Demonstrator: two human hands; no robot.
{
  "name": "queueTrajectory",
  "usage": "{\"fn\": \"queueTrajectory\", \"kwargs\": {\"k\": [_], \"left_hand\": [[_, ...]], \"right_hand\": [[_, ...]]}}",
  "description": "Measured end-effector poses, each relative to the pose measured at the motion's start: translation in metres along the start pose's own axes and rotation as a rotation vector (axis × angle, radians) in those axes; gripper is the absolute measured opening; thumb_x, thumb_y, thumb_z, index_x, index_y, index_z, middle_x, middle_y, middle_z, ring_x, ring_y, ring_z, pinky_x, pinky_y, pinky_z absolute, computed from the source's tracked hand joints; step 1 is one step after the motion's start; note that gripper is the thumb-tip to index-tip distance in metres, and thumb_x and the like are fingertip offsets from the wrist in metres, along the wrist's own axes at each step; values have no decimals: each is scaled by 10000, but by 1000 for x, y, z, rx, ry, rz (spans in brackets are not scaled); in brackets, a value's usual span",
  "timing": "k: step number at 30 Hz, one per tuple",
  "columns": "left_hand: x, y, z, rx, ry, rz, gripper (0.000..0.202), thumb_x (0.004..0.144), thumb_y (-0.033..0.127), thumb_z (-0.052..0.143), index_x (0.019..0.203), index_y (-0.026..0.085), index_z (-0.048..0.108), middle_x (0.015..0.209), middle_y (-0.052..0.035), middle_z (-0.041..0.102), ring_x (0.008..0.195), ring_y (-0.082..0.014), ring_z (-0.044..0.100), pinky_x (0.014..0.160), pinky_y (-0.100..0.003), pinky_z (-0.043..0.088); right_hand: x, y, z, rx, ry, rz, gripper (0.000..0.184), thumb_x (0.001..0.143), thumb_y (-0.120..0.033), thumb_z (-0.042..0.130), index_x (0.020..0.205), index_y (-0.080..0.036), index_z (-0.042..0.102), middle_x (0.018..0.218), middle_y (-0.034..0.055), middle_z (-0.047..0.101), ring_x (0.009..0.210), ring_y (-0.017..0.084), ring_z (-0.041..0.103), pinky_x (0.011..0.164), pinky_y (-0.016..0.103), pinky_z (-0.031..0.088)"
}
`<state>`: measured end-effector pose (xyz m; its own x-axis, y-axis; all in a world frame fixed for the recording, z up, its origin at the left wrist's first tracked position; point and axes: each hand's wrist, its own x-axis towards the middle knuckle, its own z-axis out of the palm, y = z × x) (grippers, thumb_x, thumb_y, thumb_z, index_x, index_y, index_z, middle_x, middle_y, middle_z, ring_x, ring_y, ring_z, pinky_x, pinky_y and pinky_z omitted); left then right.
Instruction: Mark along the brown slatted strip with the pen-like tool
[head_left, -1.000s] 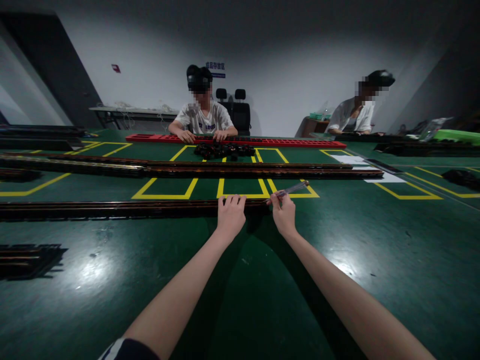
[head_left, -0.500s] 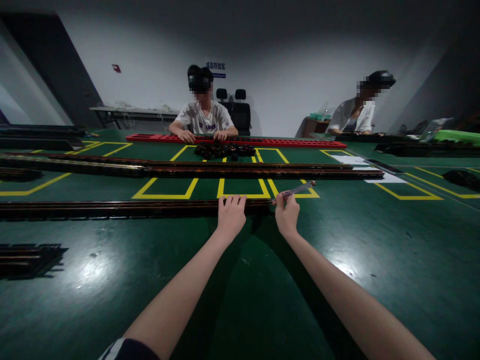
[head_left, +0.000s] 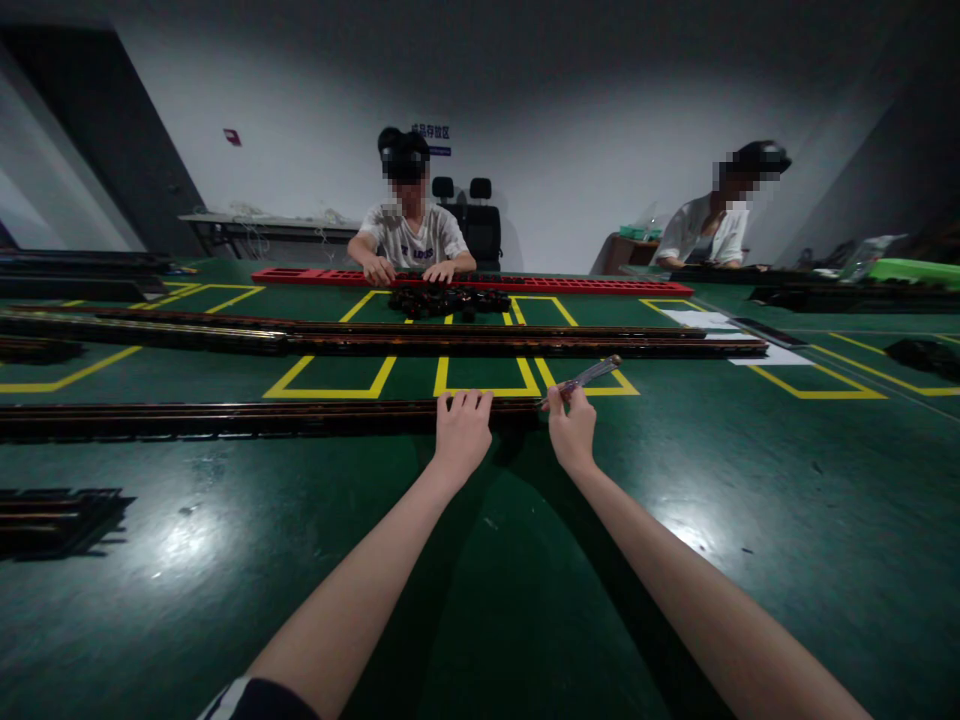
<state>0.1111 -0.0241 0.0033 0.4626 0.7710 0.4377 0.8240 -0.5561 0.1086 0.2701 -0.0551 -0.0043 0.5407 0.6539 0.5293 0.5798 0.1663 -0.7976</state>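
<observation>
Steadying: left hand lies palm down, fingers together and flat over the near end of the long dark rail; pressing evenly would likely keep the rail from sliding on the worktop.
Tool grip: right hand is pinched shut on a slim clear-handled tool, its handle slanting away toward 2 o'clock.
Working point: the tool's near end sits at the rail's right end, just at 3 o'clock of the left hand; a short grip near the tip should give finer control.
Arm pose: both forearms reach straight toward 12 o'clock, nearly parallel, wrists low over the worktop.
Rail position: stretches from the hands toward 9 o'clock, lying flat.
Surroundings: more rails lie at 12 o'clock; beyond them a person works at a red tray.
</observation>
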Motion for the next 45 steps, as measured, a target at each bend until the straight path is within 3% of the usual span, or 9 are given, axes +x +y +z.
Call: {"fn": "queueTrajectory", "kwargs": {"k": [13,20,27,35,39,45], "left_hand": [[1,-2,-4,-27,-19,6,443,883,99,335,1244,145,588,1236,-110,640,1153,-242,562,1019,-455,394],[-2,-2,-6,-49,-3,1,429,881,105,360,1235,155,596,1236,-104,643,1163,-233,570,1043,-456,395],[-4,-4,-9,-94,35,-74,383,878,143,406,1202,175,609,1209,-80,657,1161,-210,575,1063,-438,394],[-8,-10,-12,-197,56,-104,368,895,239,407,1195,167,607,1212,-56,659,1154,-181,572,1089,-388,374],[-10,-27,-20,-153,75,-157,381,921,238,348,1170,162,626,1197,-71,668,1129,-191,584,1058,-401,389],[-18,-83,-32,23,136,-370,417,929,315,317,1070,167,680,1139,-104,692,1077,-239,603,1041,-449,356]], "right_hand": [[0,0,-1,-9,20,-13,314,880,-486,416,728,-223,495,693,40,618,671,212,582,700,358,443],[1,-1,-4,-24,110,26,363,858,-543,399,733,-220,510,645,40,583,565,193,523,545,308,393],[2,0,-7,-38,198,-45,345,859,-509,397,752,-210,532,682,67,621,618,218,571,659,353,431],[-1,-7,-8,-107,88,-132,205,828,-394,455,816,-214,552,772,50,651,757,233,609,769,390,430],[-4,-10,-7,-148,8,-214,193,821,-373,470,837,-208,570,781,54,656,770,234,600,799,404,407],[-4,-9,-6,-127,-19,-240,188,826,-364,461,845,-212,572,783,51,658,763,233,594,801,409,404]]}}
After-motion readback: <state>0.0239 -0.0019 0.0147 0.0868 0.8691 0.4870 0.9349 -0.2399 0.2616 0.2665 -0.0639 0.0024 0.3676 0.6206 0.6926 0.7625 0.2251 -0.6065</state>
